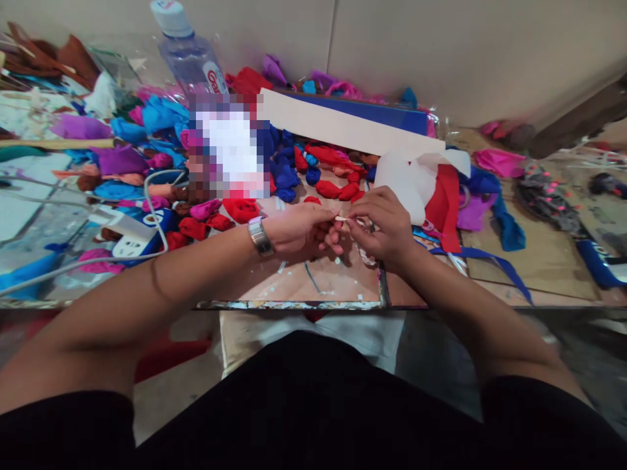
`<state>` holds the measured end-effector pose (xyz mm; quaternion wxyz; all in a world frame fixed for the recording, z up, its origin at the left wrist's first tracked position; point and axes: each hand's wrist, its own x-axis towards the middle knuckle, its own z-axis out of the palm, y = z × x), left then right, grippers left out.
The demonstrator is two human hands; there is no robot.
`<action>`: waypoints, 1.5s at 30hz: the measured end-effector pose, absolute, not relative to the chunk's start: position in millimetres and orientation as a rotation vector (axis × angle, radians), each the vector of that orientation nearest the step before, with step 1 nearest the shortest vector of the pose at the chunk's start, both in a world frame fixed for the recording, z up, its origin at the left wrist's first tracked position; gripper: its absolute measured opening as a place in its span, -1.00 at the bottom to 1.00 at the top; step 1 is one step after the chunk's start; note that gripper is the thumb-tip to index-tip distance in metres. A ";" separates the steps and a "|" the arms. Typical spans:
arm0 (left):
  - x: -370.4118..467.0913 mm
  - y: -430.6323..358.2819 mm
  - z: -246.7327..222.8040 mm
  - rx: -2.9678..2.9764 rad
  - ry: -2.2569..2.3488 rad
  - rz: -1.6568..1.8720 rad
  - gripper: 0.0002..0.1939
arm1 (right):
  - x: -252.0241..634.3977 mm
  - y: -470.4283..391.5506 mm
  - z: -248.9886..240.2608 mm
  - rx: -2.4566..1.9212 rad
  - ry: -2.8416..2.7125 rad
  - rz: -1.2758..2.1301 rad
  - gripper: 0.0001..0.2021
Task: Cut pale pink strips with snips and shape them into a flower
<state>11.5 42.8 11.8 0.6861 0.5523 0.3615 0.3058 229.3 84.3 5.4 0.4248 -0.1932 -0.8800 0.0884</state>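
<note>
My left hand [306, 226], with a metal watch [260, 236] on its wrist, pinches one end of a small pale strip [342, 219]. Meeting it from the right, my right hand [382, 225] has thumb and forefinger closed on the same strip. What the strip is made of is too small to tell. Both hands are above the pinkish table top near its front edge. Red fabric bundles [337, 189] lie just beyond the fingers. White sheet material [401, 186] and a red fabric piece [443, 205] lie behind my right hand.
A clear bottle [189, 62] stands at the back left. A power strip [134, 238] with a grey cable lies on the left among coloured fabric pieces. A long cream board [343, 124] lies at the back; brown cardboard [533, 261] is on the right.
</note>
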 end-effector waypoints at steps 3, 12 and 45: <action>11.1 43.4 11.4 1.214 0.814 0.682 -0.57 | 229.7 84.1 5.4 -0.507 -2.212 0.215 -0.97; 6.6 44.1 5.5 2.335 1.240 0.939 -0.69 | 226.7 79.7 3.7 -0.662 -2.131 0.388 -0.90; 14.3 33.0 -5.1 1.923 1.189 1.272 -0.70 | 221.2 77.5 0.0 -0.661 -2.061 0.443 -0.90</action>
